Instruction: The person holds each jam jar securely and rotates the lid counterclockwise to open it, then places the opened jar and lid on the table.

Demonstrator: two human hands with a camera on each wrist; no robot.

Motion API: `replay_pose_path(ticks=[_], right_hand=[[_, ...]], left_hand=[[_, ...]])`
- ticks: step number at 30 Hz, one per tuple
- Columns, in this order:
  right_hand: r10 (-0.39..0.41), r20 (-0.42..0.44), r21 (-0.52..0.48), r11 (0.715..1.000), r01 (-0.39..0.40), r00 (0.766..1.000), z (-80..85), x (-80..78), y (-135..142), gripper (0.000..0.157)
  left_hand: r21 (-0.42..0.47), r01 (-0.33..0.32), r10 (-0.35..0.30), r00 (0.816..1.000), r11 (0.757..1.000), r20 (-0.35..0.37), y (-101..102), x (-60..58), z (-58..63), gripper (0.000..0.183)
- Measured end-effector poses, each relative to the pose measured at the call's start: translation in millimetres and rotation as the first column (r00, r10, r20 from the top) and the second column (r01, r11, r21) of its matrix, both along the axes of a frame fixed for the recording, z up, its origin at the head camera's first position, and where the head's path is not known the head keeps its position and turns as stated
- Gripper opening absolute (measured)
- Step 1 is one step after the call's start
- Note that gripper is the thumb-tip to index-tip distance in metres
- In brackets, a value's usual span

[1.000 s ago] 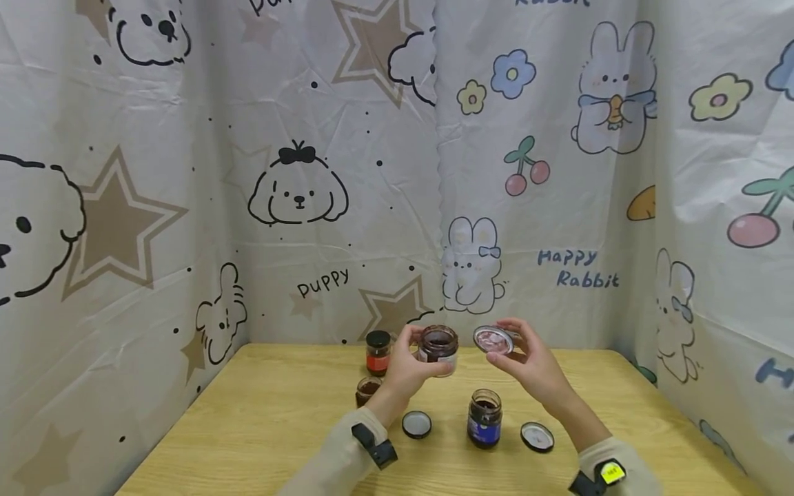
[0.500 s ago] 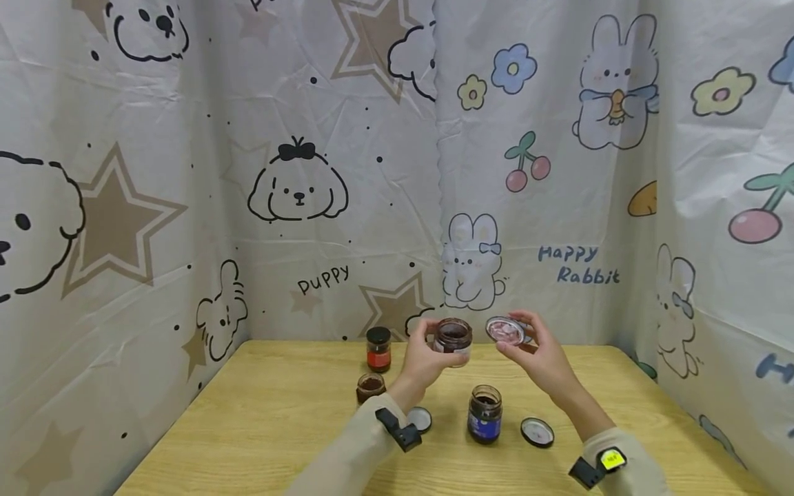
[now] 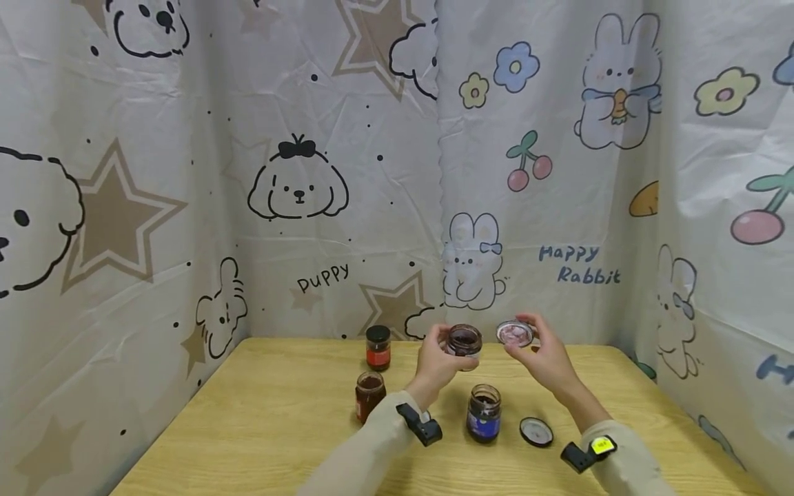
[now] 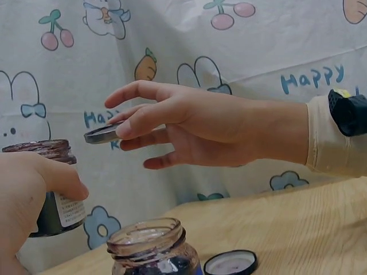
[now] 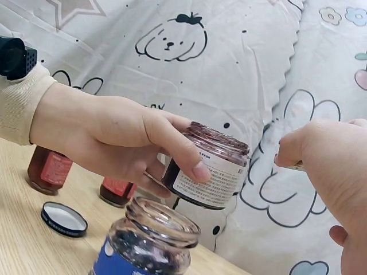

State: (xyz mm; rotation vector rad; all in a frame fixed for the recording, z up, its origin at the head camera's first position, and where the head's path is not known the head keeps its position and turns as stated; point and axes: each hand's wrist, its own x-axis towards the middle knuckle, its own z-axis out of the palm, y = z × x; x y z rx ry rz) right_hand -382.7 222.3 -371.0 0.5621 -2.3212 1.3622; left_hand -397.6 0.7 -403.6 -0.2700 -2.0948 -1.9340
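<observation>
Nearest us on the wooden table [image 3: 248, 420], a blue-labelled jar [image 3: 484, 418] stands open beside a loose lid [image 3: 536, 432]; leftward, the left sleeve [image 3: 366, 451] partly hides an open red-labelled jar [image 3: 369, 396]. Raised beyond, the left hand [image 3: 435, 362] clamps thumb and fingers round a smeared, open jar [image 3: 465, 341]. Just apart, the right hand [image 3: 548, 362] pinches its edge-held lid [image 3: 514, 334], lower fingers spread. Farther back we find a capped jar [image 3: 378, 348], then a cartoon curtain [image 3: 298, 262]. We judge that stickiness could foul the pinch and drop the lid, or that the sleeve might knock the red-labelled jar.
</observation>
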Motion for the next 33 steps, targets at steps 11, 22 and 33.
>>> replay_pose_path(ticks=[11,22,33], right_hand=[[-0.074,0.076,0.054,0.996,0.07,0.994,-21.4,-24.1,13,0.062],[-0.139,0.142,0.134,0.984,0.12,0.98,-47.9,-37.5,18,0.061],[-0.176,0.2,0.151,0.977,0.147,0.964,-76.0,-43.0,30,0.058]], left_hand=[[-0.003,0.032,-0.033,0.999,0.999,-0.023,22,-18.7,-15.4,0.065],[-0.072,0.008,-0.005,0.999,0.997,0.032,32,-34.4,-41.5,0.066],[-0.224,-0.046,0.052,0.998,0.973,0.021,34,-44.1,-62.9,0.064]])
